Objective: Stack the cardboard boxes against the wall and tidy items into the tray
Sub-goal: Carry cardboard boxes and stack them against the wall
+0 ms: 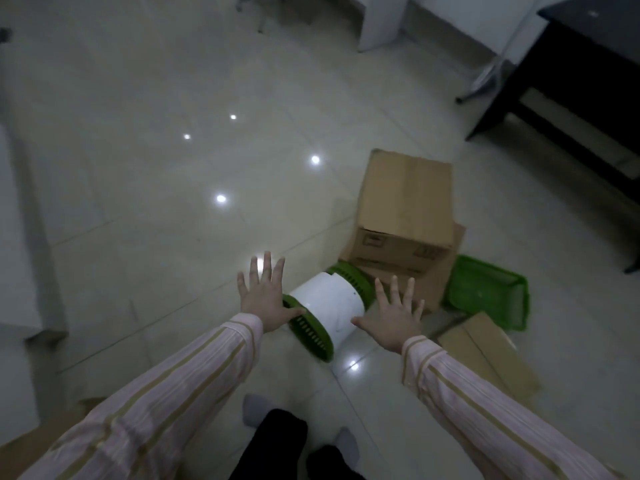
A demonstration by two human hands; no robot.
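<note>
A white cylinder with green slotted ends (329,303) lies on its side on the tiled floor. My left hand (265,294) hovers with spread fingers at its left end, and my right hand (394,315) is spread at its right side; neither grips it. Behind it stands a tall cardboard box (405,199) on top of another box (412,271). A green mesh tray (491,294) lies tilted to the right of the boxes. A flattened cardboard piece (485,351) lies on the floor near my right forearm.
A dark table (568,98) stands at the upper right, with a metal stand's leg (485,81) beside it. White walls and a white pillar (381,22) run along the back. More cardboard (41,431) shows at the lower left. My socked feet (256,410) are below.
</note>
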